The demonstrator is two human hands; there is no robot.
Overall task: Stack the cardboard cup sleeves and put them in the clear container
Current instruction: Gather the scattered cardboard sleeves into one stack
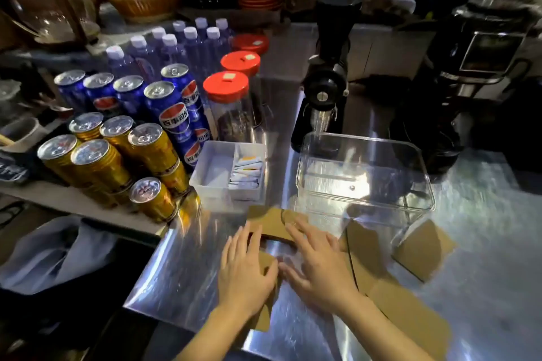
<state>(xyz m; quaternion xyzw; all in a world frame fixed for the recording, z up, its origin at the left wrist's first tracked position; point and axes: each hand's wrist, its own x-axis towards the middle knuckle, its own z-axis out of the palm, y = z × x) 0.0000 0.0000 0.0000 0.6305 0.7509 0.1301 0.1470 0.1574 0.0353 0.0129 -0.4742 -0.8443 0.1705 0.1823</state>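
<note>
Several flat brown cardboard cup sleeves lie spread on the steel counter (pixel 187 278). One sleeve (pixel 271 223) lies just beyond my fingertips, another (pixel 265 316) is partly under my left hand, and more lie to the right (pixel 366 255) (pixel 422 249) (pixel 410 319). My left hand (pixel 245 272) rests flat, fingers spread, on a sleeve. My right hand (pixel 318 267) is flat with fingers apart, its tips touching the far sleeve. The clear container (pixel 422 173) stands empty behind the sleeves, right of centre.
A white tray of sachets (pixel 205 173) sits left of the clear container. Gold cans (pixel 102 161), blue cans (pixel 167 105), water bottles and red-lidded jars (pixel 227 97) crowd the left. A black grinder (pixel 325 79) and a coffee machine (pixel 484 61) stand behind.
</note>
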